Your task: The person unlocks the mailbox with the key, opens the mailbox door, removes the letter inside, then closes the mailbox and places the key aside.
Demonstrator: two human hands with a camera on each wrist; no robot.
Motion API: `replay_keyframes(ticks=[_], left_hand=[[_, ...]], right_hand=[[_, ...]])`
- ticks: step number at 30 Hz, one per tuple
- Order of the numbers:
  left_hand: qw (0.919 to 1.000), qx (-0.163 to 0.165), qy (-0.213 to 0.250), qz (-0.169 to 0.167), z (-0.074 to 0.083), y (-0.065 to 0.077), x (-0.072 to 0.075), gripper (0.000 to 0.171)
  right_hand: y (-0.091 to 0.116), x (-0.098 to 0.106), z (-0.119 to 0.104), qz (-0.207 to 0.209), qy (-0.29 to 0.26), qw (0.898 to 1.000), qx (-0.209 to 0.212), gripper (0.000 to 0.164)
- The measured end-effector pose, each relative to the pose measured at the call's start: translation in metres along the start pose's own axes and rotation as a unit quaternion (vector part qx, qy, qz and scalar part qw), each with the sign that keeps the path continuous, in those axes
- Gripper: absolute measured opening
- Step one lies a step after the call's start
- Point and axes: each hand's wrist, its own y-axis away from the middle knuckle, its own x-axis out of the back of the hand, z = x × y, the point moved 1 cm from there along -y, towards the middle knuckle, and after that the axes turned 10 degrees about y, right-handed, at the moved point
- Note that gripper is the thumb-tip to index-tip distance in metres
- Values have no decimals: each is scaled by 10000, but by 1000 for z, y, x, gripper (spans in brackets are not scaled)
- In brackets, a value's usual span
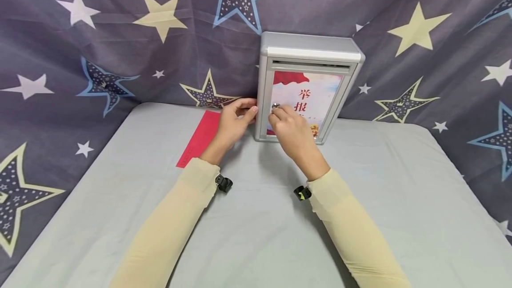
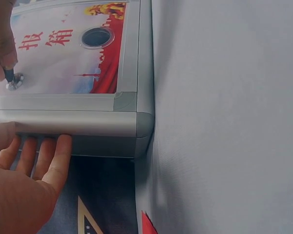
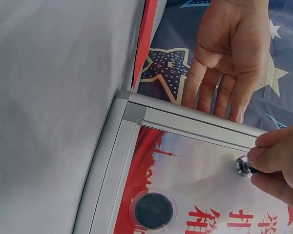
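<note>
A silver metal suggestion box point(image 1: 314, 43) stands upright against the star-patterned cloth, with a slot near its top and a printed front panel. My right hand point(image 1: 294, 132) pinches a key with a black head point(image 2: 9, 75) at the round chrome lock point(image 3: 240, 167) on the panel's left side. The key's blade is hidden, so its depth in the lock cannot be seen. My left hand point(image 1: 234, 121) rests against the box's left side, its extended fingers point(image 2: 61, 161) touching the metal.
A red envelope point(image 1: 198, 141) lies on the grey cloth-covered table point(image 1: 256, 234), left of the box and partly behind my left hand. A dark round window point(image 2: 96, 37) sits low on the front panel. The patterned curtain point(image 1: 160, 57) rises directly behind the box.
</note>
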Motion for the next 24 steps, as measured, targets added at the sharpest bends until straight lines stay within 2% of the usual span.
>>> replay_keyframes(ticks=[14, 24], left_hand=[[10000, 50, 16, -7, 0, 0, -1, 28], [10000, -28, -11, -24, -1, 0, 0, 26]], right_hand=[[1, -1, 1, -37, -171, 9998, -88, 12], [0, 2, 2, -44, -215, 9997, -113, 12]])
